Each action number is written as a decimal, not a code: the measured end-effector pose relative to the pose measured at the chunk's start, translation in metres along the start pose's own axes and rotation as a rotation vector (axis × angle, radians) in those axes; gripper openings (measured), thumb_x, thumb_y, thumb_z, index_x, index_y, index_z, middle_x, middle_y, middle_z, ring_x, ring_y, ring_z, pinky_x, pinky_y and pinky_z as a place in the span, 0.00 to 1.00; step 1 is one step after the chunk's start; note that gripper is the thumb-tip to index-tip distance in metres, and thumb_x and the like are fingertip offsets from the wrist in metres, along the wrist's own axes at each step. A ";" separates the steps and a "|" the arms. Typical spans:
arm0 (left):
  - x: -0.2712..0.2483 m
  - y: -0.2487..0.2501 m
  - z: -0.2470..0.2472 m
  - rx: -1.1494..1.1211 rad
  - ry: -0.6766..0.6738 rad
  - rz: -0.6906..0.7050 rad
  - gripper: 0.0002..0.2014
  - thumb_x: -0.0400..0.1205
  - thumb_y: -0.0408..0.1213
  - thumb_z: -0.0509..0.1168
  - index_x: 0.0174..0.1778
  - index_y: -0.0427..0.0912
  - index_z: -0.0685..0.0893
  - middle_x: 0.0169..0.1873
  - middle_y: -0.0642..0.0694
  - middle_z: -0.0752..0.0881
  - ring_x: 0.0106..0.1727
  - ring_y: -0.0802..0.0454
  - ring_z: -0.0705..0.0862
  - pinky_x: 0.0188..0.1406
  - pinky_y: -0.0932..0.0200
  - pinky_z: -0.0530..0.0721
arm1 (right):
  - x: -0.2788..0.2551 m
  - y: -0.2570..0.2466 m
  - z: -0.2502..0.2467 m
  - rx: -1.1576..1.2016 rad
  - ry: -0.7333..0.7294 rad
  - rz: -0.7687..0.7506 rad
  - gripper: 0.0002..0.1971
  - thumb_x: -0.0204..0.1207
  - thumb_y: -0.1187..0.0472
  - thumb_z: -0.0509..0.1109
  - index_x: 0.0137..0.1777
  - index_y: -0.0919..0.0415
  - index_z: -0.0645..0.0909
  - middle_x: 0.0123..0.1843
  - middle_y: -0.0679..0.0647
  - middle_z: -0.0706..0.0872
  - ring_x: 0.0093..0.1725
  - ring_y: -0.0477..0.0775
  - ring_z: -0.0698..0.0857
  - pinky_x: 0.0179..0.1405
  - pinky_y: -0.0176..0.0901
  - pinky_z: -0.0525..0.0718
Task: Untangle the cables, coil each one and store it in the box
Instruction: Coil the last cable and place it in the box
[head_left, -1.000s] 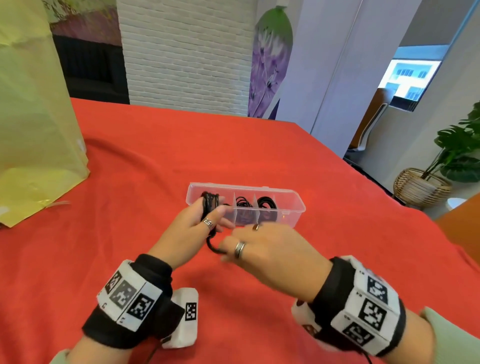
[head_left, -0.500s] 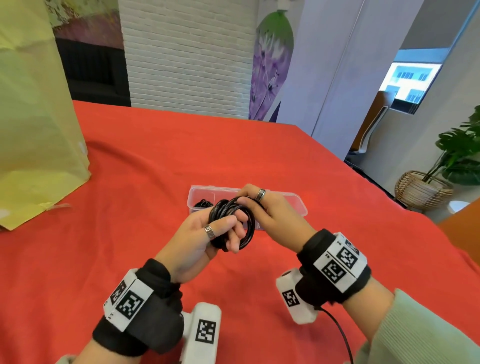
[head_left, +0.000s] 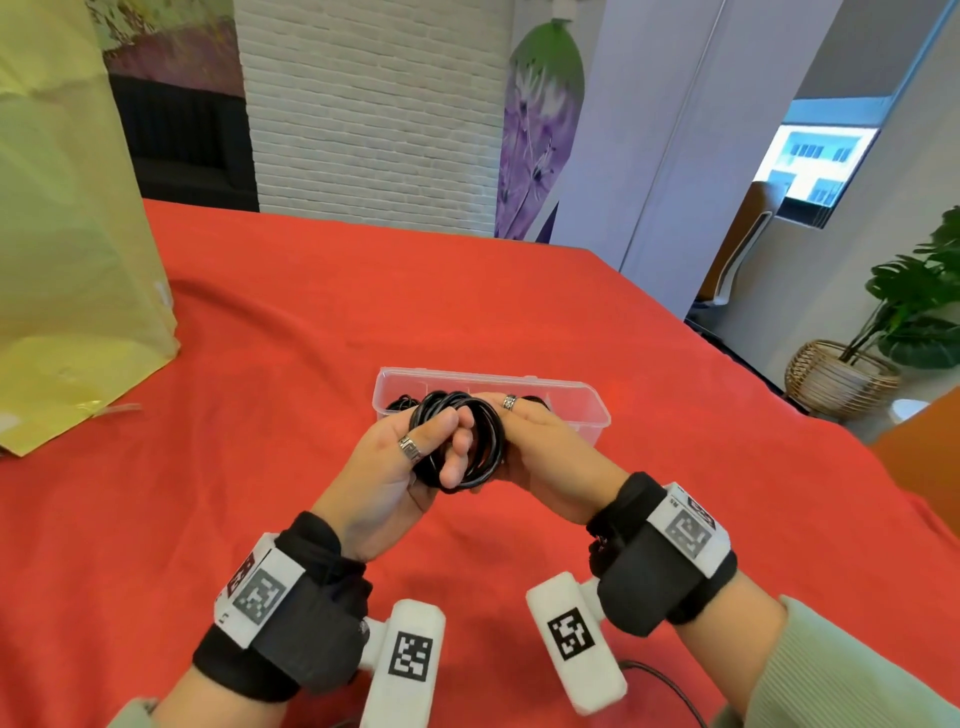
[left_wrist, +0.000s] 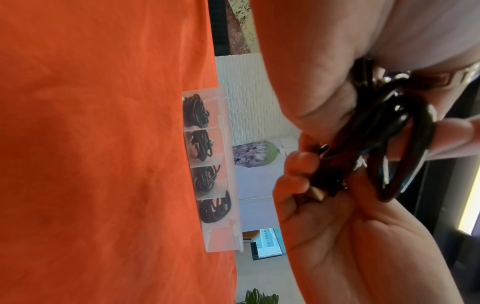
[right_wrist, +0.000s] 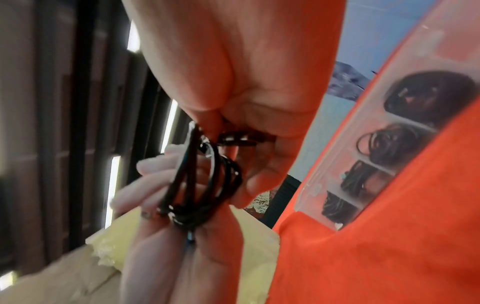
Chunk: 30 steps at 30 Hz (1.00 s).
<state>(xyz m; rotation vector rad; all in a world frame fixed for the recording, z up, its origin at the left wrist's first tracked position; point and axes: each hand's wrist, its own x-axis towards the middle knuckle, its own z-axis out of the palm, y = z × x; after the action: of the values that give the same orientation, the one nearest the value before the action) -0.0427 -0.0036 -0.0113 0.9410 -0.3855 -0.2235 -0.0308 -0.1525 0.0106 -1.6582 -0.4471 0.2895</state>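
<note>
A black cable coil hangs just above the red cloth, in front of the clear box. My left hand has its fingers through the coil and grips it. My right hand grips the coil's right side. In the left wrist view the coil sits between both hands, and fingertips of the right hand pinch a plug end. The right wrist view shows the coil blurred. Several compartments of the box hold coiled black cables; its right end compartment is empty.
A large yellow paper bag stands at the table's left. The red cloth covers the whole table, whose right edge drops off toward a plant and basket. The box lies just beyond the hands.
My right hand turned over from palm down and took hold of the coil. The coil moved back from the box's left end and is held in both hands.
</note>
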 end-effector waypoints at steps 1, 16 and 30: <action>0.000 0.000 0.002 0.006 0.016 -0.004 0.14 0.69 0.44 0.70 0.39 0.35 0.83 0.22 0.49 0.79 0.21 0.57 0.74 0.26 0.63 0.81 | 0.000 0.001 0.000 0.015 0.001 0.005 0.16 0.87 0.59 0.53 0.42 0.58 0.80 0.39 0.62 0.82 0.35 0.54 0.81 0.35 0.46 0.79; 0.004 0.004 -0.006 0.213 0.135 -0.020 0.09 0.83 0.26 0.57 0.45 0.30 0.84 0.28 0.44 0.86 0.27 0.56 0.83 0.31 0.68 0.83 | 0.005 0.002 0.014 -0.154 0.222 0.001 0.15 0.87 0.58 0.52 0.44 0.60 0.77 0.29 0.52 0.77 0.27 0.49 0.74 0.22 0.38 0.72; 0.008 -0.007 -0.008 0.403 0.132 -0.021 0.09 0.84 0.33 0.58 0.47 0.31 0.80 0.36 0.42 0.83 0.40 0.55 0.82 0.45 0.63 0.81 | 0.007 0.008 0.009 -0.534 0.296 -0.085 0.12 0.86 0.54 0.55 0.40 0.53 0.72 0.28 0.43 0.75 0.25 0.40 0.75 0.29 0.32 0.70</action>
<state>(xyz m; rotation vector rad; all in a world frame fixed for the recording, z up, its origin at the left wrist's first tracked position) -0.0326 -0.0045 -0.0199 1.3495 -0.3032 -0.1020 -0.0272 -0.1417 0.0014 -2.1532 -0.3872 -0.1560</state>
